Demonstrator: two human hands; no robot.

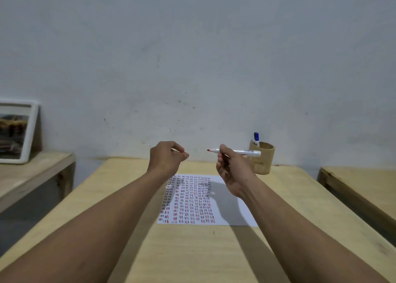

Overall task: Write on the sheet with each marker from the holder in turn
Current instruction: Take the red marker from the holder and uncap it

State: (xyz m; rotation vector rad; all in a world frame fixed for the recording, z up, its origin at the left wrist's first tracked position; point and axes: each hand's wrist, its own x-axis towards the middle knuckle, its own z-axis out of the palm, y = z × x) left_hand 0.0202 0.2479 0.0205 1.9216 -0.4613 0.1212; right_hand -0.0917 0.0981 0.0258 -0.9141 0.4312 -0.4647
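Red marker [235,151], uncapped, lies level in the closed right hand [232,169] above the sheet [227,205], tip toward the left hand [167,157], whose fingers pinch what seems its cap, near the holder [262,160].

Above the marked sheet [205,199], the right hand [232,171] grips an uncapped red marker [237,152]; the left hand [167,157] is closed.

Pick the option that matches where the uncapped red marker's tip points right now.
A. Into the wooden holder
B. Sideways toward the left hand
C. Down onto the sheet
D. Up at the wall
B: the right hand holds the red marker roughly level above the sheet, its bare red tip aimed at the left hand.
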